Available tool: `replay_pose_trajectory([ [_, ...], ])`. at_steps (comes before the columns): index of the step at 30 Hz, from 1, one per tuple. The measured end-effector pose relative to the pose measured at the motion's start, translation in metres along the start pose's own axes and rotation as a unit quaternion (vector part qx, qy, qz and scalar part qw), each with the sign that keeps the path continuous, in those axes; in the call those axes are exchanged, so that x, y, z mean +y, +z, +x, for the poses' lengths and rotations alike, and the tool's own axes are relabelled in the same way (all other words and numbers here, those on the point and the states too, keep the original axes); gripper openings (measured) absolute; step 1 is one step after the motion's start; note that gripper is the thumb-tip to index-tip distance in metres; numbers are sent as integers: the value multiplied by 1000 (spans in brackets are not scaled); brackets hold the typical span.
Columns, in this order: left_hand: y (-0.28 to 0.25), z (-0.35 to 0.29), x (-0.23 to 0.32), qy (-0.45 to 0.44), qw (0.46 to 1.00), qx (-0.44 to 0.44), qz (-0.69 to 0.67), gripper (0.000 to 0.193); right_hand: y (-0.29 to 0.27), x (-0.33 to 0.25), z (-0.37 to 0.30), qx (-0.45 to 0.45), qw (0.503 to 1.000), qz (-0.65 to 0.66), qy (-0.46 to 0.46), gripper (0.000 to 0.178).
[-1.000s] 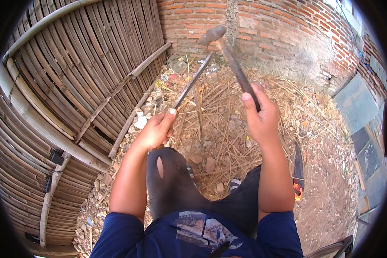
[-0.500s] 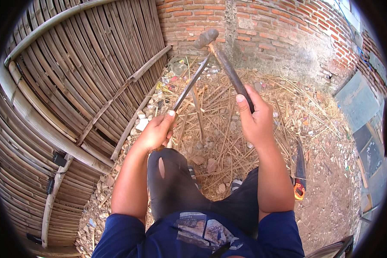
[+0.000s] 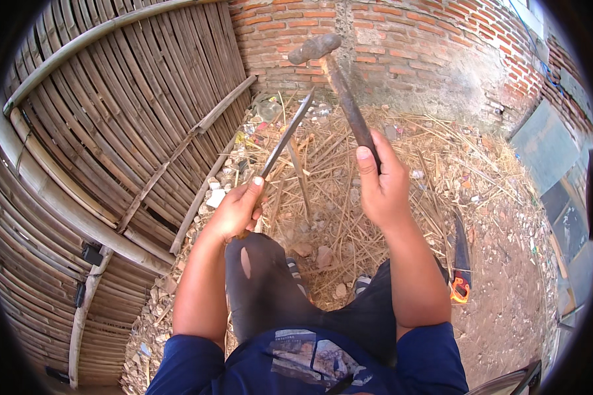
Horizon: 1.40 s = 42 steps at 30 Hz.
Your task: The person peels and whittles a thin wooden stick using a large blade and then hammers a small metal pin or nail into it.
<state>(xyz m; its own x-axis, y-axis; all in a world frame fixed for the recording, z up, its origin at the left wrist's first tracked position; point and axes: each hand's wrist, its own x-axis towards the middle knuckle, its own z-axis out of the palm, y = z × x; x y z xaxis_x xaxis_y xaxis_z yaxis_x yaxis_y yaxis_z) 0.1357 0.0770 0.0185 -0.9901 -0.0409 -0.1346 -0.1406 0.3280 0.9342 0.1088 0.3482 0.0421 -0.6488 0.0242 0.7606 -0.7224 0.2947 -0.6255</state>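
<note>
- Dark metal forms the blade of the long knife (image 3: 286, 141) in your left hand (image 3: 238, 209); it slants up and to the right from your fist, over the littered ground (image 3: 501, 316).
- Your left hand is curled firmly around the knife's handle, its thumb laid along the top near the base of the blade, close above the torn knee of your dark trousers (image 3: 263, 283).
- Your right hand (image 3: 383, 184) is wrapped around the lower end of the hammer (image 3: 346, 102), thumb along the handle.
- The hammer tilts up to the left, its head raised beyond the knife's tip; the two tools look apart.
- Below the blade, a narrow wooden stick (image 3: 300, 178) shows against the straw (image 3: 342, 197); you cannot tell whether it stands or lies.
- To the right of your legs lies a saw (image 3: 460, 250) with an orange and black handle.
- A bamboo wall (image 3: 132, 99) rises on your left, a brick wall (image 3: 422, 66) ahead, and grey sheets (image 3: 547, 145) line the right side.
</note>
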Motion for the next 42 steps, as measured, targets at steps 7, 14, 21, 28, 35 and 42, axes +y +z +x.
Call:
replay_pose_trajectory([
  [7,-2,11,-9,5,1000,7,1,58,12,36,-1,-133,976,-129,118,41],
  [14,5,6,-8,-8,1000,6,5,58,3,30,-1,-20,999,-46,13,40],
  [21,3,12,-15,-12,1000,-13,-7,58,13,37,-1,-217,943,-177,182,42],
  [28,10,22,-36,-25,999,-14,-18,58,23,47,-12,-148,965,-159,150,42],
  [35,8,24,-28,-33,999,-2,-33,60,4,42,-1,-23,998,-62,-7,38],
  [42,7,32,-36,-49,997,20,-53,59,11,62,-5,-206,933,-231,182,41],
])
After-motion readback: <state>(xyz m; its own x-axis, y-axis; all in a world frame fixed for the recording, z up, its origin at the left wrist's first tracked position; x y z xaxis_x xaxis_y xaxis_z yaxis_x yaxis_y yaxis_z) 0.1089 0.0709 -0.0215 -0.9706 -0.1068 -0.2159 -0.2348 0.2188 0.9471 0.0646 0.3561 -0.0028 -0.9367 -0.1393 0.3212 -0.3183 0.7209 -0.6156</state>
